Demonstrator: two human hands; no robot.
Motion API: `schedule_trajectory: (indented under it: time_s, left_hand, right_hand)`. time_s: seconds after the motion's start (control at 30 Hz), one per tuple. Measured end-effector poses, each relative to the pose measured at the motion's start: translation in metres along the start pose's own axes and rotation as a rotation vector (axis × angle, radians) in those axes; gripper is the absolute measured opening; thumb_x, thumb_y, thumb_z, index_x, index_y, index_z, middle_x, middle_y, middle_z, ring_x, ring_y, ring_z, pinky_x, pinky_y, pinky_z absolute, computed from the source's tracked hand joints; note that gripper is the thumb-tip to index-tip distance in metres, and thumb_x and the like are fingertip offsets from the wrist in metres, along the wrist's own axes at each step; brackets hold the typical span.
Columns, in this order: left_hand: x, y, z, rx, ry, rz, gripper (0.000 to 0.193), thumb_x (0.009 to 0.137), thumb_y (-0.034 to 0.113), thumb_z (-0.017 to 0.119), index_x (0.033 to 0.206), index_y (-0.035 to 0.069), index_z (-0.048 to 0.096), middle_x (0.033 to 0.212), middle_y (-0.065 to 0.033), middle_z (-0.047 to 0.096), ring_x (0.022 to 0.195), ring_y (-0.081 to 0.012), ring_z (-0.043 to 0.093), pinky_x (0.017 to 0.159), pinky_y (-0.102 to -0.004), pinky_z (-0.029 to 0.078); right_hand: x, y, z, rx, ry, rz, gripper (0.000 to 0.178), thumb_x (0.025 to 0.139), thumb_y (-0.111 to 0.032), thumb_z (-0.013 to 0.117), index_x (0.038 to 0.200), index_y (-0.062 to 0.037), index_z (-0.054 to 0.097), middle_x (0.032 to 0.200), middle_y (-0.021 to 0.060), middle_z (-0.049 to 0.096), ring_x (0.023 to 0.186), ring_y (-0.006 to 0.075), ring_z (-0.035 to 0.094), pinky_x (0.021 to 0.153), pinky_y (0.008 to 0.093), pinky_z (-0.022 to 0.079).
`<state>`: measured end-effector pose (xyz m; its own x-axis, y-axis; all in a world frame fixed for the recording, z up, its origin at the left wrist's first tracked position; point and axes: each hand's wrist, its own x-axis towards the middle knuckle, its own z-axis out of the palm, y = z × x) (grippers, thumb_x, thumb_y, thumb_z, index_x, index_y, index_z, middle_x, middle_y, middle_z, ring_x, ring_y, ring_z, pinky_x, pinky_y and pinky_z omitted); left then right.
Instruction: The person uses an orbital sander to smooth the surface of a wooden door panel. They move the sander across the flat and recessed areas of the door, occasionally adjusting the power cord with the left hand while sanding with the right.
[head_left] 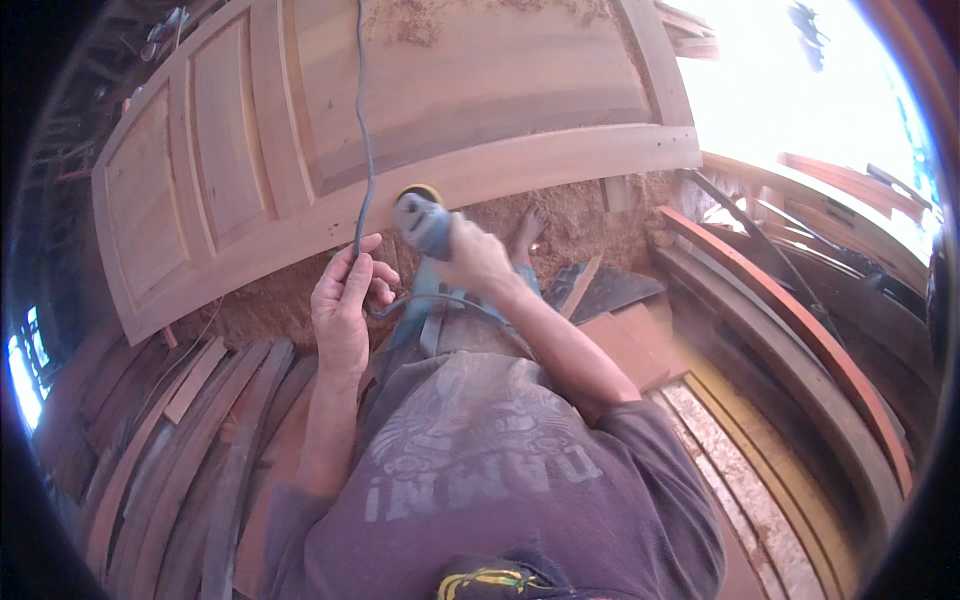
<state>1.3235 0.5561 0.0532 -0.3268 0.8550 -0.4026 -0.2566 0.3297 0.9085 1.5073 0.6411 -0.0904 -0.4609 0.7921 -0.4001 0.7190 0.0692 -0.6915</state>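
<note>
In my right hand (474, 258) is an angle grinder (424, 224) with a blue and grey body, its yellow-rimmed disc tilted up near the edge of a panelled wooden door (560, 155). The tool is slightly blurred, and I cannot tell whether the disc touches the wood. My left hand (345, 290) pinches a grey power cord (364, 150) between thumb and fingers. From there the cord runs up across the door, and a loop of it hangs between my hands toward my lap.
Several wooden planks (200, 450) lie at the left. More boards and a reddish strip of wood (790, 300) are stacked at the right. Sawdust (590, 215) covers the ground under the door. A dark sheet (610, 285) lies right of my legs.
</note>
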Motion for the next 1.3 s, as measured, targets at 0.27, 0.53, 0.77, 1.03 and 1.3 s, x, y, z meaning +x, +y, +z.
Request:
schedule_trajectory:
  time_s: [0.27, 0.53, 0.77, 1.03, 1.3]
  left_hand:
    - [-0.004, -0.005, -0.048, 0.011, 0.034, -0.008, 0.032, 0.118, 0.023, 0.062, 0.141, 0.003, 0.072, 0.095, -0.004, 0.077, 0.076, -0.0077, 0.062, 0.073, -0.0246, 0.051]
    - [0.005, -0.006, -0.024, -0.029, -0.03, -0.051, 0.031, 0.118, 0.022, 0.062, 0.14, 0.003, 0.072, 0.096, -0.0037, 0.077, 0.077, -0.007, 0.062, 0.072, -0.0243, 0.052]
    - [0.01, -0.011, 0.019, -0.044, -0.056, -0.081, 0.031, 0.119, 0.02, 0.061, 0.141, 0.003, 0.072, 0.096, -0.0041, 0.077, 0.077, -0.0067, 0.062, 0.074, -0.0235, 0.052]
    - [0.024, -0.006, 0.073, 0.0, -0.102, -0.078, 0.03, 0.119, 0.019, 0.061, 0.141, 0.002, 0.071, 0.095, -0.0051, 0.077, 0.078, -0.0071, 0.062, 0.074, -0.0235, 0.052]
    - [0.039, -0.004, 0.131, 0.018, -0.146, -0.111, 0.03, 0.118, 0.02, 0.061, 0.141, 0.003, 0.071, 0.095, -0.0052, 0.077, 0.078, -0.0071, 0.062, 0.075, -0.024, 0.053]
  right_hand:
    - [-0.011, -0.017, 0.005, -0.054, 0.045, 0.141, 0.056, 0.085, -0.026, 0.082, 0.125, 0.0023, 0.055, 0.113, 0.0331, 0.075, 0.104, 0.0551, 0.075, 0.092, 0.0624, 0.06]
    - [-0.039, 0.025, -0.047, -0.089, 0.127, 0.286, 0.06, 0.085, -0.028, 0.084, 0.128, 0.0022, 0.055, 0.116, 0.0325, 0.076, 0.111, 0.0522, 0.075, 0.094, 0.06, 0.06]
    - [-0.05, 0.062, -0.091, -0.055, 0.116, 0.388, 0.06, 0.084, -0.025, 0.085, 0.129, 0.0022, 0.054, 0.119, 0.0326, 0.076, 0.114, 0.0526, 0.074, 0.099, 0.0592, 0.059]
    - [-0.057, 0.123, -0.128, -0.008, 0.229, 0.382, 0.064, 0.085, -0.04, 0.088, 0.123, 0.0004, 0.058, 0.111, 0.0327, 0.078, 0.108, 0.0532, 0.075, 0.092, 0.0588, 0.06]
    - [-0.069, 0.158, -0.2, -0.004, 0.276, 0.437, 0.063, 0.086, -0.041, 0.09, 0.123, -0.0019, 0.058, 0.111, 0.03, 0.078, 0.108, 0.0515, 0.076, 0.091, 0.0583, 0.06]
